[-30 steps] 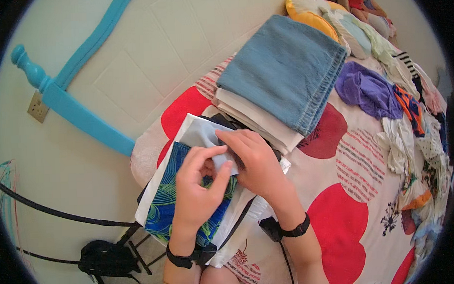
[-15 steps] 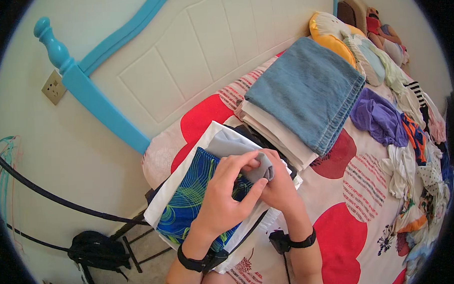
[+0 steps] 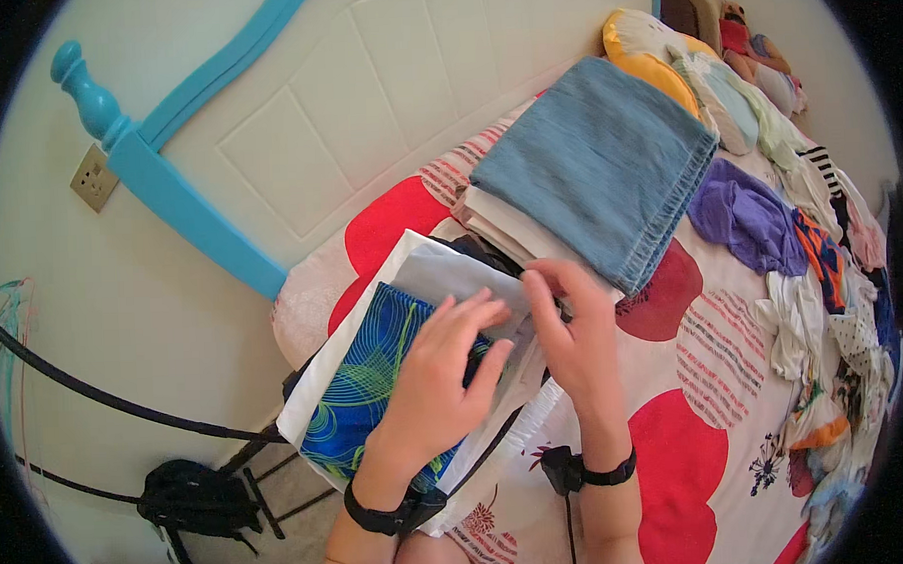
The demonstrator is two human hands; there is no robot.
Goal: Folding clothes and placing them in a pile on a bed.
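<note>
A folded blue cloth with green and light-blue swirl lines (image 3: 361, 385) lies on a stack of white folded fabric (image 3: 311, 396). Beside it, a smooth grey cloth (image 3: 456, 274) is spread on the same stack. My left hand (image 3: 437, 377) rests over the blue and grey cloths, fingers stretched out and thumb apart. At the grey cloth's right edge is my right hand (image 3: 577, 327), its thumb and fingers loosely apart, with nothing seen in it. Both hands partly cover the stack.
A pile of folded clothes topped by blue denim (image 3: 597, 168) stands behind. Loose clothes, among them a purple garment (image 3: 748, 217), line the bed's right side. A yellow-and-white pillow (image 3: 647, 51) and a blue-framed headboard (image 3: 196, 226) are at the back. A black bag (image 3: 196, 500) sits lower left.
The grey cloth bunched between my hands has been let go and now lies flatter. My hands have drawn apart, the right one moving right. The view has shifted slightly.
</note>
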